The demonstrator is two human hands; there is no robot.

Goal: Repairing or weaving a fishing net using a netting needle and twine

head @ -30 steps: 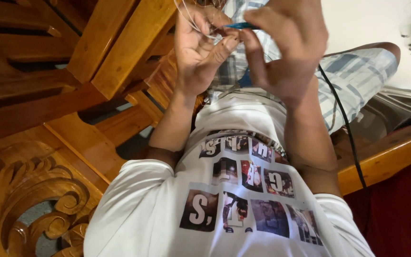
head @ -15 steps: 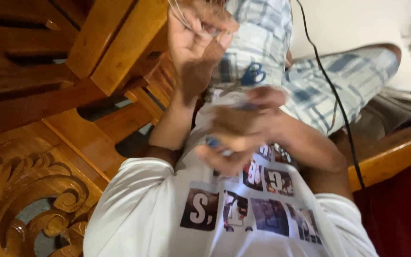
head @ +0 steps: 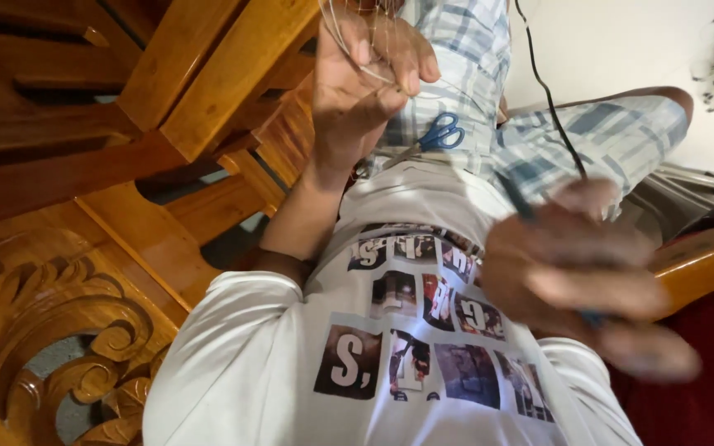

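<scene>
Nearest, we are closing our blurred right hand [head: 576, 277] around a thin dark blue tool [head: 521, 204], likely light and stiff. Farther off, our left hand [head: 365, 74] is pinching fine netting [head: 355, 21] above the lap; it looks soft and snag-prone, so we are judging the edge strands the safest hold.

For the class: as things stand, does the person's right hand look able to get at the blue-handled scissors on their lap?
Probably yes: the scissors lie uncovered, though the right hand already grips a blue tool.
</scene>
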